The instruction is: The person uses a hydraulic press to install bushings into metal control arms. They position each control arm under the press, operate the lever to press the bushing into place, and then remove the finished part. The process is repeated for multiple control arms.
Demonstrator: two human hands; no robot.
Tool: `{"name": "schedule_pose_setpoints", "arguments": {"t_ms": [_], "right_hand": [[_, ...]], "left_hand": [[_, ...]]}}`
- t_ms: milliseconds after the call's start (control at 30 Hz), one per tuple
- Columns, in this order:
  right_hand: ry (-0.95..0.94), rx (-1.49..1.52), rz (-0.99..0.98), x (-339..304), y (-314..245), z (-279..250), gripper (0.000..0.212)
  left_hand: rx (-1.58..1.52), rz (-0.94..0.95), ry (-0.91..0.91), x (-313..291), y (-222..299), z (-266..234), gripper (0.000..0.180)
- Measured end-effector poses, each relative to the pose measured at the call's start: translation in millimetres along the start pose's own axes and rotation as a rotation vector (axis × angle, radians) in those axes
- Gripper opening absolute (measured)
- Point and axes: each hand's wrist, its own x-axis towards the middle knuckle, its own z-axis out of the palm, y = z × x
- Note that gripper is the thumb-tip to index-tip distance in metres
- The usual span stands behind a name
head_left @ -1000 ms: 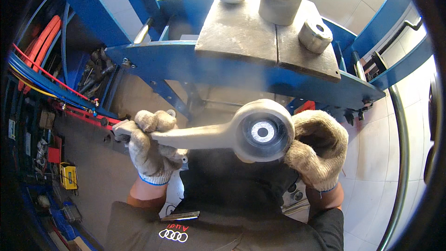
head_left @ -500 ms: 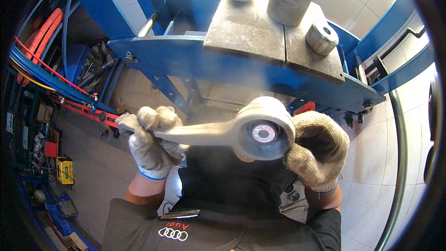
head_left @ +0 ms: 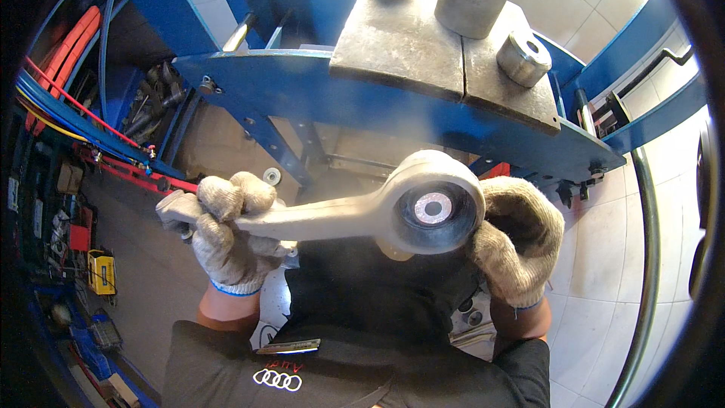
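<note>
A pale metal suspension control arm (head_left: 325, 216) is held up level in front of my body. Its large round eye is on the right, with a rubber bushing (head_left: 433, 209) inside that has a bright metal centre. My left hand (head_left: 230, 227), in a knitted work glove, is closed around the narrow end, hiding that end. At the other end my right hand (head_left: 522, 238), gloved alike, has its curled fingers and thumb against the rim of the eye. Beyond the arm, a thick steel plate (head_left: 400, 38) carries an open steel sleeve (head_left: 472, 1) and two round metal pieces, one a steel cylinder (head_left: 524, 59).
A blue steel press frame (head_left: 287, 87) spans the space ahead, with the plate on its crossbeam. Coloured hoses (head_left: 83, 117) and a red bar (head_left: 143, 174) are at left. A yellow box (head_left: 101, 272) stands on the floor. At right hangs a black hose (head_left: 654, 257).
The control arm has shifted a little and its eye has risen slightly. My left hand has moved left, uncovering a small round part below. Both hands keep their hold.
</note>
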Motion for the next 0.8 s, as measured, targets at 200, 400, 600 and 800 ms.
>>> {"name": "schedule_pose_setpoints", "arguments": {"t_ms": [200,400,600,800], "right_hand": [[-0.014,0.027,-0.004,1.8,1.7,0.9,0.028],[-0.045,0.048,0.056,3.0,-5.2,1.1,0.025],[-0.066,0.133,0.084,6.6,-8.3,4.4,0.021],[-0.053,0.074,0.083,8.4,-9.5,6.2,0.02]], "left_hand": [[0.027,0.012,-0.028,-1.8,5.9,3.6,0.027],[0.1,0.004,-0.014,-3.5,8.0,2.6,0.027],[0.042,-0.022,0.047,-1.4,4.7,9.0,0.029],[0.088,-0.058,0.155,0.6,-2.9,18.3,0.024]]}}
